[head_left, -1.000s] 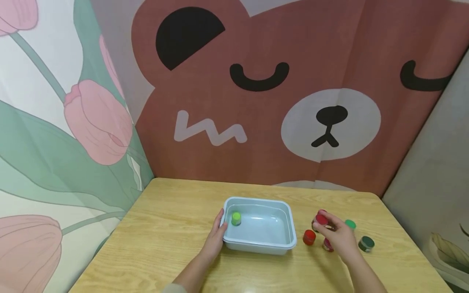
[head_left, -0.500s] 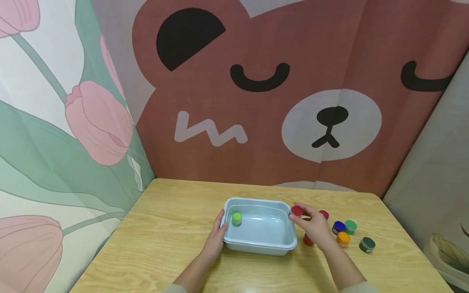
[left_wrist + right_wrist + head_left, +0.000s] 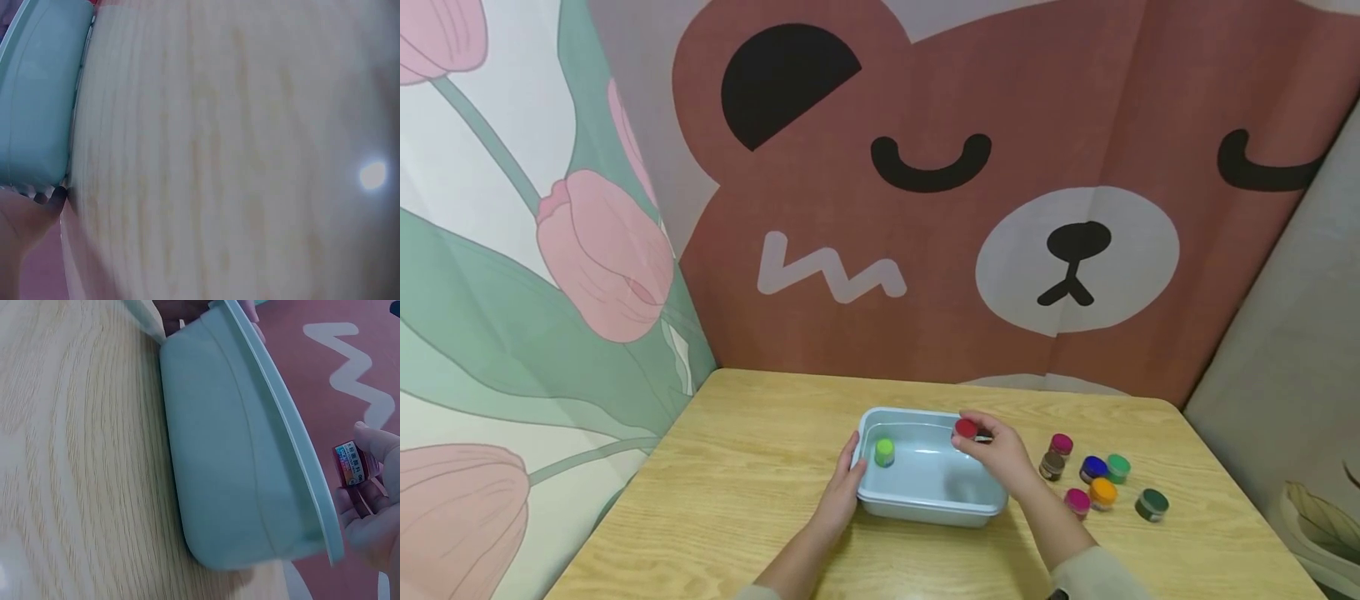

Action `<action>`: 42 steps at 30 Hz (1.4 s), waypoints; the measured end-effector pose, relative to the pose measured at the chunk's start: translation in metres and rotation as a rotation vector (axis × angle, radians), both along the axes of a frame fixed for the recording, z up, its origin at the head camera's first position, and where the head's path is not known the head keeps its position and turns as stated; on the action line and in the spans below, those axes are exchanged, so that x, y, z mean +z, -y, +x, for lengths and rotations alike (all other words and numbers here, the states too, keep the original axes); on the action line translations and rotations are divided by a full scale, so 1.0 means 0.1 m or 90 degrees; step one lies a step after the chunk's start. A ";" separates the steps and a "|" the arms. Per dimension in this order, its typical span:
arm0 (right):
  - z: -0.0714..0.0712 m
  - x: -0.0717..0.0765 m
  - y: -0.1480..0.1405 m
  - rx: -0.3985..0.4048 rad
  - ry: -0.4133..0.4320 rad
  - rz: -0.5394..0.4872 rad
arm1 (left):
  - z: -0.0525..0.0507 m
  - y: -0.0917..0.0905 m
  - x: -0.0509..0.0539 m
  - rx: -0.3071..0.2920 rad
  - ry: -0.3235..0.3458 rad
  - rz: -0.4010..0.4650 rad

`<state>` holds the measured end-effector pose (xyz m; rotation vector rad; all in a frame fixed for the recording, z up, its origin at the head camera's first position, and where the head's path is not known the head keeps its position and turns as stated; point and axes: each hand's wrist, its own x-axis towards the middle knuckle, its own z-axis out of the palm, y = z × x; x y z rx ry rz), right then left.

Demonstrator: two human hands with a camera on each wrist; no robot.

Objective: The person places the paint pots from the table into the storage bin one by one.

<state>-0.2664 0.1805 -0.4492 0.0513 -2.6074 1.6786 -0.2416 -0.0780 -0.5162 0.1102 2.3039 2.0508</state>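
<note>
A pale blue plastic basin (image 3: 925, 513) stands on the table, with a jar with a light green lid (image 3: 884, 452) inside near its left end. My left hand (image 3: 837, 492) grips the basin's left side, thumb at the rim. Between thumb and fingers, my right hand (image 3: 1003, 457) pinches a small red-lidded jar (image 3: 966, 429) above the basin's right part. In the right wrist view this jar (image 3: 351, 464) shows a printed label, held beyond the basin's rim. The left wrist view shows the basin's outer wall (image 3: 37, 94) and part of my left hand (image 3: 28, 219).
Several small jars stand right of the basin: magenta (image 3: 1061, 444), brown (image 3: 1052, 466), blue (image 3: 1093, 468), green (image 3: 1117, 467), orange (image 3: 1102, 493), a second magenta (image 3: 1077, 502) and dark green (image 3: 1152, 504). A bear-print curtain (image 3: 850, 342) hangs behind the wooden table (image 3: 760, 442).
My right hand has carried the red-lidded jar leftward from the group of jars to over the basin. My left hand has kept its hold on the basin's left side.
</note>
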 end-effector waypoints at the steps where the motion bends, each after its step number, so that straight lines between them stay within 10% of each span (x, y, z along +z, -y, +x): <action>1: -0.02 -0.01 0.03 0.000 0.000 0.005 | 0.00 0.00 -0.01 0.001 -0.002 0.002; 42: -0.50 -0.36 0.70 0.081 0.032 0.108 | -0.02 0.01 -0.01 -0.019 0.011 0.002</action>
